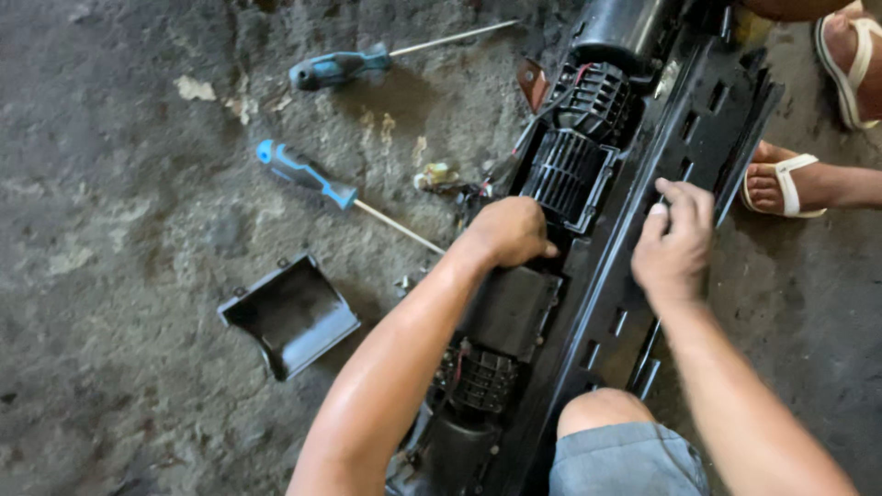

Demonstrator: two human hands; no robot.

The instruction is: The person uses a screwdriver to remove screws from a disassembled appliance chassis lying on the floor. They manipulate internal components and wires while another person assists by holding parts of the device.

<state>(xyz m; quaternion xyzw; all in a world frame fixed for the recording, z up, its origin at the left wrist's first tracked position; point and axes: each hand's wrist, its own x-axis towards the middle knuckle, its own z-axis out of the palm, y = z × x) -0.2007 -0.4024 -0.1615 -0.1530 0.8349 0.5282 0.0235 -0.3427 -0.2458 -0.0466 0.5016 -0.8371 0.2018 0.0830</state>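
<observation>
A long black plastic machine assembly (597, 303) lies diagonally on the concrete floor, with a ribbed blower housing (570, 170) and a black cylinder at its far end. My left hand (507, 231) is closed around the edge of the housing near some red and black wires. My right hand (675, 243) presses on the slotted black rail (726, 129), fingers curled over its edge. My knee in grey shorts (611, 432) is beside the assembly.
Two blue-handled screwdrivers (308, 174) (342, 66) lie on the floor to the left. A detached black plastic cover (289, 315) sits open side up at lower left. A foot in a white sandal (781, 184) rests at the right, another sandalled foot (850, 55) at top right.
</observation>
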